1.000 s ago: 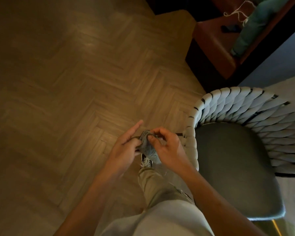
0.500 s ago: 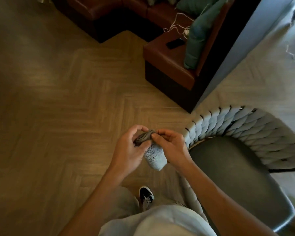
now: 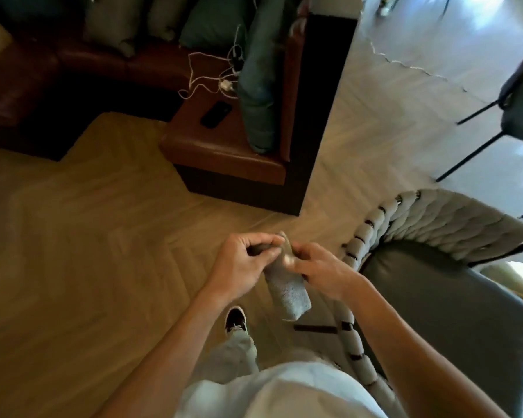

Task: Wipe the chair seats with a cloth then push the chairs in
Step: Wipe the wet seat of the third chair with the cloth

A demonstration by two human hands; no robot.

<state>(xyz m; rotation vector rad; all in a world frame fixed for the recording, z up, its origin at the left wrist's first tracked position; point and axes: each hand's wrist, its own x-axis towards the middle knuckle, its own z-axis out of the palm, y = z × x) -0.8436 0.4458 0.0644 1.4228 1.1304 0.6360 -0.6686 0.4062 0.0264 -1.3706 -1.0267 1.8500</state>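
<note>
Pinching the grey cloth (image 3: 287, 292) with both hands, left hand (image 3: 242, 268) and right hand (image 3: 320, 271); it now hangs lower, refolded. Woven-back chair's seat (image 3: 453, 303) to my right, unwiped yet.

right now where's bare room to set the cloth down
The dark chair seat, bordered by the woven backrest, is bare. So is the wood floor left of the left hand. The sofa corner is crowded: a phone, cables and a cushion. Both hands, the right hand included, pinch the cloth.
</note>
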